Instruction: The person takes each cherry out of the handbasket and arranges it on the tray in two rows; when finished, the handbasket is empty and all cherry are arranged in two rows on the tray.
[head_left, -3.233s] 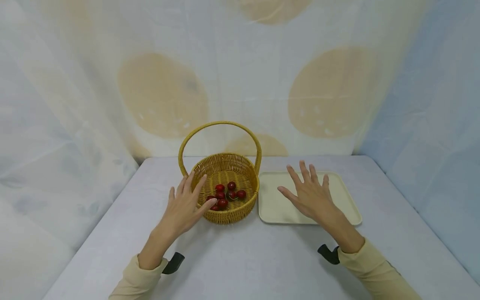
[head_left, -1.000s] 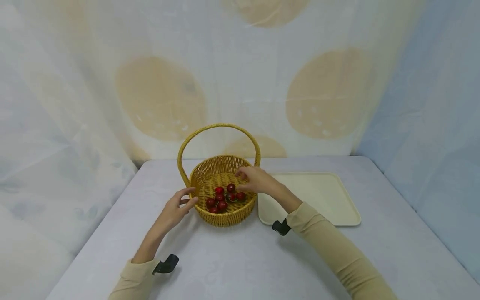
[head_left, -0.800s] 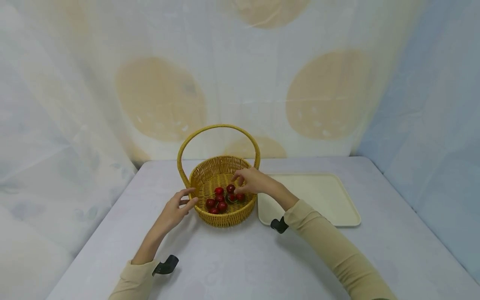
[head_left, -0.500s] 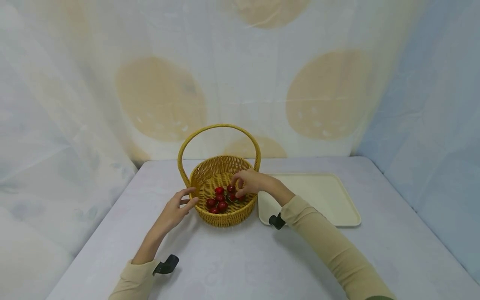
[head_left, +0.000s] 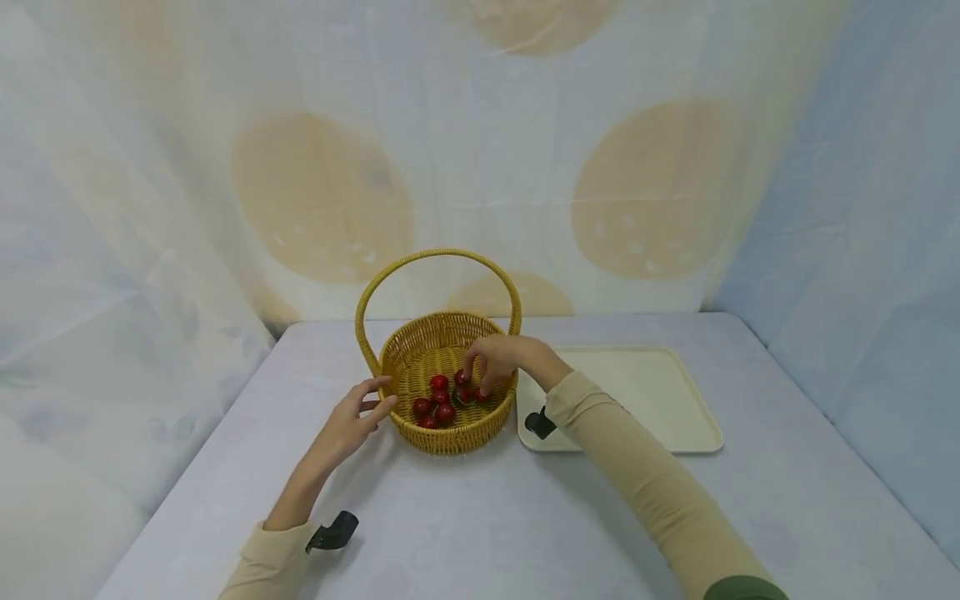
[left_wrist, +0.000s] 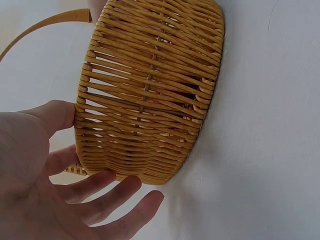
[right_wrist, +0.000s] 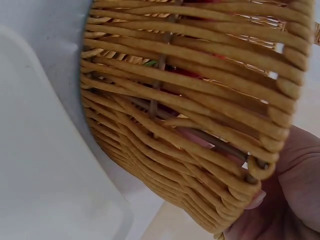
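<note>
A yellow-brown wicker basket [head_left: 450,440] with a tall hoop handle stands on the table. Several dark red cherries [head_left: 445,413] lie inside it. At the basket's left side, my left hand [head_left: 351,423] holds the rim with thumb and index finger; the other fingers spread along the woven wall in the left wrist view. My right hand [head_left: 498,358] reaches over the right rim, fingers bent down among the right-hand cherries, thumb and index apart. In the right wrist view the basket wall [right_wrist: 195,100] hides most of those fingers, so I cannot tell whether they grip a cherry.
A cream rectangular tray [head_left: 637,400] lies right of the basket, partly under the right forearm. The table has a pale cloth [head_left: 450,525]. Curtains with large tan circles [head_left: 480,167] close off the back and sides. A black wrist mount [head_left: 335,531] sticks out from the left cuff.
From hovering open at first, the left hand has come to the basket rim and the right hand into the basket. Lately the right fingers have dipped lower among the cherries; the left stays still.
</note>
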